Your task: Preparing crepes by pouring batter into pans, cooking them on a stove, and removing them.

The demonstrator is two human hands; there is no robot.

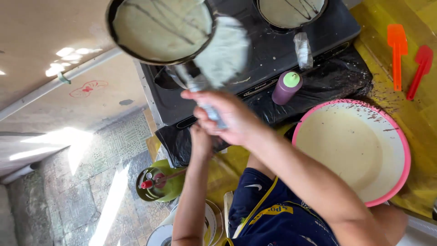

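My right hand [227, 116] is closed around the foil-wrapped handle [195, 84] of a dark frying pan [161, 29]. I hold the pan tilted above the left side of a black stove [273, 50]. It is coated with pale batter crossed by thin dark streaks. A blurred pale patch [225, 50] shows beside the pan's rim. My left hand [200, 136] reaches up just under the right hand at the handle, with its fingers hidden behind it.
A second batter-filled pan [291, 11] sits on the stove's right burner. A purple squeeze bottle with a green cap [287, 86] lies in front. A pink-rimmed bowl of pale batter [353, 150] stands on the yellow table. Orange [396, 54] and red [421, 70] spatulas lie far right. A green gas cylinder [159, 182] stands on the floor.
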